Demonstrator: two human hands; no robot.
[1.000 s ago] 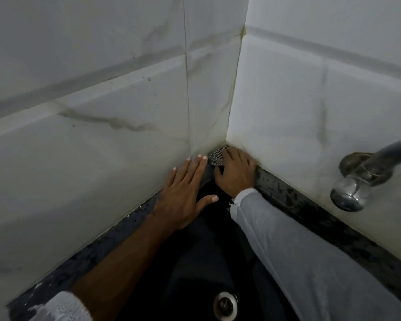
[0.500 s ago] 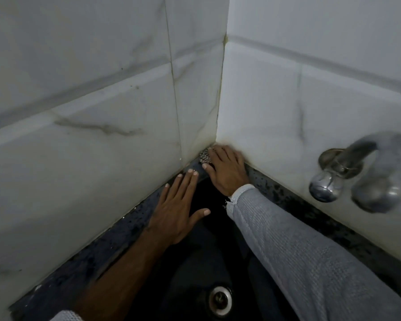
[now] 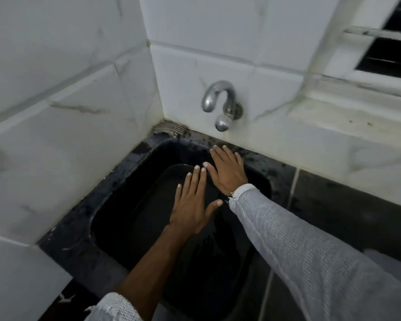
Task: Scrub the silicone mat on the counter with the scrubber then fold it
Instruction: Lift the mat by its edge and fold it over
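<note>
A black silicone mat (image 3: 171, 179) lies in the dark sink, its rounded far edge just visible. My left hand (image 3: 192, 200) rests flat on the mat with fingers spread and holds nothing. My right hand (image 3: 227, 172) lies flat beside it toward the back of the sink, fingers apart, also empty. The grey mesh scrubber (image 3: 169, 129) sits alone in the back corner of the counter where the two tiled walls meet, apart from both hands.
The black sink (image 3: 125, 181) is set in a dark speckled counter (image 3: 333, 205). A chrome tap (image 3: 220, 105) juts from the back wall above the sink. White marble tiles close in the left and back. A window (image 3: 384, 49) is at the upper right.
My right hand let go of the scrubber in the corner and drew back onto the sink. The view swung right and pulled back, showing the tap and window.
</note>
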